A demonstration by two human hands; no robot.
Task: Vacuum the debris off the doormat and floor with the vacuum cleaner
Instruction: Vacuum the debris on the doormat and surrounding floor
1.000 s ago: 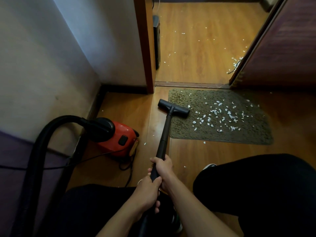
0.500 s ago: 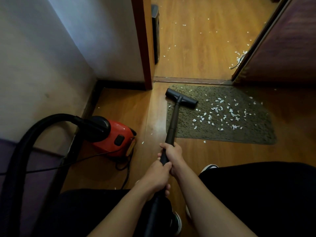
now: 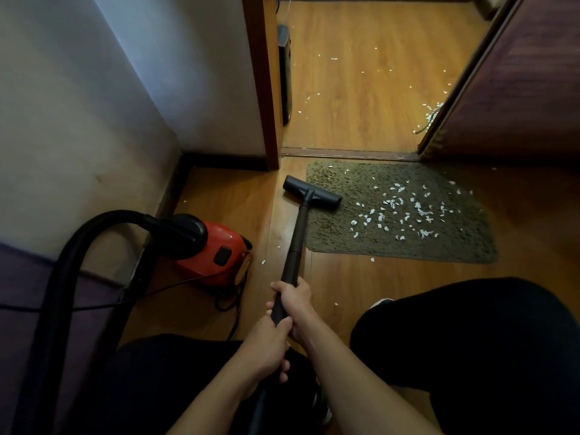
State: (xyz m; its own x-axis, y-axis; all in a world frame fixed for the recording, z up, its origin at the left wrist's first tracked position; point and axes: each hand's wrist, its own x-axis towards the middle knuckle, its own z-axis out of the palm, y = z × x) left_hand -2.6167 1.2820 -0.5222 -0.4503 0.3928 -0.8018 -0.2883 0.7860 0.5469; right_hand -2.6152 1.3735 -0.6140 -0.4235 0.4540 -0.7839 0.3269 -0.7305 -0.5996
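A dark doormat (image 3: 455, 240) lies on the wooden floor in front of a doorway, strewn with several white paper scraps (image 3: 405, 211). The black vacuum head (image 3: 312, 197) rests on the mat's left edge, partly on the floor. Its black wand (image 3: 296, 243) runs back to me. My right hand (image 3: 295, 301) grips the wand higher up, and my left hand (image 3: 266, 350) grips it just behind. The red vacuum body (image 3: 216, 255) sits on the floor at the left, with a thick black hose (image 3: 78, 246) arching from it.
More white scraps (image 3: 433, 111) lie on the wooden floor beyond the doorway. A wooden door frame (image 3: 263, 89) and white wall stand at the left, a dark door (image 3: 518, 83) at the right. A black cord (image 3: 232, 306) trails by the vacuum body. My dark-trousered knees fill the foreground.
The vacuum head pushed forward onto the mat, then slid back left to the mat's left edge. Both hands moved with the wand, still gripping it.
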